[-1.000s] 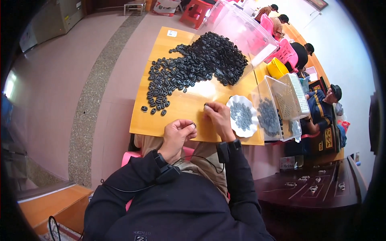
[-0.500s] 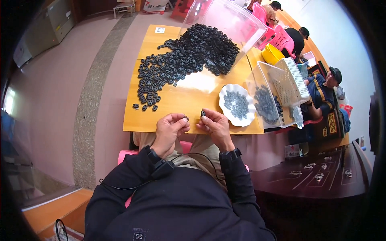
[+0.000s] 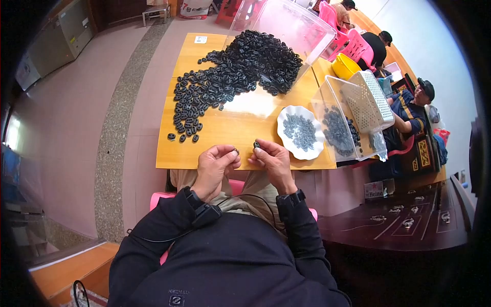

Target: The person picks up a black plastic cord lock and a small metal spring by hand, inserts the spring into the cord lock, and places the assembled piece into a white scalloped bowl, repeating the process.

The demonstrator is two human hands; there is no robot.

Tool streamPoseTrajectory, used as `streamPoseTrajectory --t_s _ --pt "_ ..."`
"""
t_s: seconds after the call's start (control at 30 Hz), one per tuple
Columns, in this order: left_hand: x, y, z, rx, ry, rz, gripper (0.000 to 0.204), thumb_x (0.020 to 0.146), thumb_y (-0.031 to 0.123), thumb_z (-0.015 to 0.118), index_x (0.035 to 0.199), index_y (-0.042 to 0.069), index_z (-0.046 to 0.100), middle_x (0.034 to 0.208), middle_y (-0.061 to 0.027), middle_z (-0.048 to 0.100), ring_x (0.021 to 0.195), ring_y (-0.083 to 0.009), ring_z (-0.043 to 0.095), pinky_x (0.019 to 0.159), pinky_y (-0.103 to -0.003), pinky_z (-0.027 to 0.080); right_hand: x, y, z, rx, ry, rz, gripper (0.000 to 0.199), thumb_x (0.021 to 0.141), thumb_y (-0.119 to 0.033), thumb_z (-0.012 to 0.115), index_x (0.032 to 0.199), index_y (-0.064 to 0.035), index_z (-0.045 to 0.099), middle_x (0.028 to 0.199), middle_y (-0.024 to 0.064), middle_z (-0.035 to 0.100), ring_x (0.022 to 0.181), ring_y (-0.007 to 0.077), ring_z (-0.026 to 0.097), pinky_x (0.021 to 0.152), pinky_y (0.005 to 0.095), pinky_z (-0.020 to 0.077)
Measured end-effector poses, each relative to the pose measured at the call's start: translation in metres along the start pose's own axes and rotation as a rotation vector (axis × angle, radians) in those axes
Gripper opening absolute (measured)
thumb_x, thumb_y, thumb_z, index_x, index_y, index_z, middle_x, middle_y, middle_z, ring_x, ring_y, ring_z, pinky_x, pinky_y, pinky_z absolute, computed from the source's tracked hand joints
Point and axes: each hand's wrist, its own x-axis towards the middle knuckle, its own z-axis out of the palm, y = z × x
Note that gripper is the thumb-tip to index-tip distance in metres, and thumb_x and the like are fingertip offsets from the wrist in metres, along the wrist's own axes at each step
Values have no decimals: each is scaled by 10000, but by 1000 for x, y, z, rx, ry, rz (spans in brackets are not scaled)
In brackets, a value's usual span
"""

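Over the table's near edge, my right hand [image 3: 273,159] pinches a small black oval piece with holes [image 3: 257,145] between thumb and fingers. Close by on the left, my left hand [image 3: 217,162] is closed in a pinch as well. A tiny dark bit [image 3: 237,151] shows at its fingertips, too small to name. Beyond both hands spreads a big heap of the same black oval pieces [image 3: 263,60], thinning out toward the near left. Beside my right hand stands a white scalloped dish [image 3: 320,147] with many small grey bits [image 3: 300,132] in it.
Right of the dish, a clear plastic box [image 3: 319,100] holds dark pieces, with a white perforated basket [image 3: 377,97] over it. A large clear bin [image 3: 327,38] lies tipped behind the heap. A yellow bowl [image 3: 346,66] and several seated people are farther right.
Both hands keep their pinches almost in place. The view has shifted slightly; nothing has been let go or taken up.
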Motion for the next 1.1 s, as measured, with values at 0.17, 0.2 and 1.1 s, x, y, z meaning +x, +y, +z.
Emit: streamPoseTrajectory --t_s 0.17,0.2,1.1 --pt "0 0 0 0 -3 -4 142 879 10 618 1016 -17 591 912 -79 644 792 -136 640 733 -259 564 -1 -1 -1 48 -4 27 234 922 -45 585 1145 23 598 926 69 642 777 122 633 749 320 596" --pt "0 0 0 3 0 -2 140 879 9 616 1015 -17 591 912 -80 644 791 -136 639 733 -260 564 -1 0 0 36 8 26 229 931 -59 576 1144 23 599 920 68 638 773 119 630 748 319 596" --pt "-1 -2 1 -13 -9 -12 133 886 7 610 1018 -9 608 923 -83 646 804 -140 643 740 -257 570 -2 -4 6 3 45 40 181 940 -136 583 1003 31 609 818 75 635 673 112 624 648 285 597"
